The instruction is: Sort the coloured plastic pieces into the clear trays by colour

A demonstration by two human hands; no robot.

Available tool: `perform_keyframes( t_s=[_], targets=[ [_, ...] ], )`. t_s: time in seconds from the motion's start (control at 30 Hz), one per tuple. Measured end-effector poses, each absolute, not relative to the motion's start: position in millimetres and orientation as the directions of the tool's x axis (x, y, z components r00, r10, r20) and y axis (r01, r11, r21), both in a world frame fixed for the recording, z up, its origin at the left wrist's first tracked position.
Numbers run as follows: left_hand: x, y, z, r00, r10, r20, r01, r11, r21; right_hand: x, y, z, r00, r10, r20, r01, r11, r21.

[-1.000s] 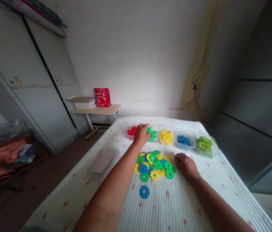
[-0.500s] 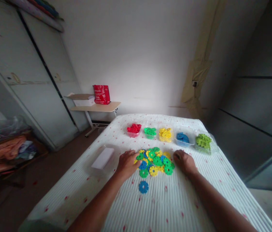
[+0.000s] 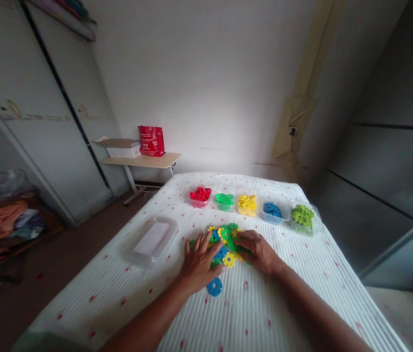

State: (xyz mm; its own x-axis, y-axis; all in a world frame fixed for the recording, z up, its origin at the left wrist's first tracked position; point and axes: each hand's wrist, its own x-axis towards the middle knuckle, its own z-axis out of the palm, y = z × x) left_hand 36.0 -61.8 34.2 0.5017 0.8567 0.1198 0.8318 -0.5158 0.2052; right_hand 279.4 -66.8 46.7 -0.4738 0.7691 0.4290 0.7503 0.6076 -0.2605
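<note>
A heap of notched plastic discs (image 3: 224, 233) in green, yellow and blue lies on the white quilted cover (image 3: 250, 313). My left hand (image 3: 199, 261), fingers spread, rests over the heap's left side. From the right, my right hand (image 3: 257, 249) lies over the other edge, its fingers stretched across the discs. Neither hand is closed round a disc; both palms hide some of the pieces. One blue disc (image 3: 214, 287) sits apart in front of the heap, close to my left wrist.
Behind the heap stands a row of clear tubs of sorted pieces: red (image 3: 200, 195), green (image 3: 224, 200), yellow (image 3: 247, 204), blue (image 3: 272, 211) and lime (image 3: 302, 217). A clear lidded box (image 3: 151, 242) is at left. A small table (image 3: 155, 160) bears a red bag (image 3: 151, 141).
My right hand has moved left and unfolded onto the discs. My left hand has spread its fingers over the heap's left side. The view has shifted slightly.
</note>
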Motion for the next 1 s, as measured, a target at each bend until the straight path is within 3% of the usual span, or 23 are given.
perform_keyframes(
  t_s=[0.17, 0.3, 0.4, 0.57, 0.73, 0.9, 1.0],
  targets=[
    [48.5, -56.8, 37.6, 0.549, 0.814, 0.189, 0.780, -0.580, 0.234, 293.9, -71.9, 59.6, -0.491, 0.829, 0.269, 0.765, 0.558, -0.322],
    [60.0, -53.3, 38.2, 0.563, 0.789, 0.245, 0.748, -0.613, 0.253, 310.4, -75.6, 64.5, -0.385, 0.897, 0.216, 0.819, 0.440, -0.368],
    [67.9, -53.9, 36.3, 0.579, 0.759, 0.296, 0.720, -0.647, 0.252, 311.5, -75.5, 61.7, -0.324, 0.903, 0.283, 0.840, 0.412, -0.352],
    [73.8, -57.8, 32.6, 0.609, 0.727, 0.318, 0.690, -0.683, 0.241, 305.3, -69.6, 53.4, -0.471, 0.839, 0.272, 0.797, 0.537, -0.276],
    [66.6, -62.7, 36.9, 0.578, 0.724, 0.377, 0.692, -0.680, 0.243, 314.9, -65.2, 49.4, -0.358, 0.901, 0.245, 0.904, 0.400, -0.151],
    [65.4, -64.1, 45.0, 0.597, 0.683, 0.420, 0.646, -0.720, 0.254, 328.5, -65.6, 45.0, -0.213, 0.926, 0.310, 0.894, 0.313, -0.321],
    [72.9, -66.3, 48.2, 0.676, 0.625, 0.391, 0.586, -0.777, 0.229, 334.3, -66.5, 43.3, -0.117, 0.953, 0.280, 0.909, 0.216, -0.355]
  ],
)
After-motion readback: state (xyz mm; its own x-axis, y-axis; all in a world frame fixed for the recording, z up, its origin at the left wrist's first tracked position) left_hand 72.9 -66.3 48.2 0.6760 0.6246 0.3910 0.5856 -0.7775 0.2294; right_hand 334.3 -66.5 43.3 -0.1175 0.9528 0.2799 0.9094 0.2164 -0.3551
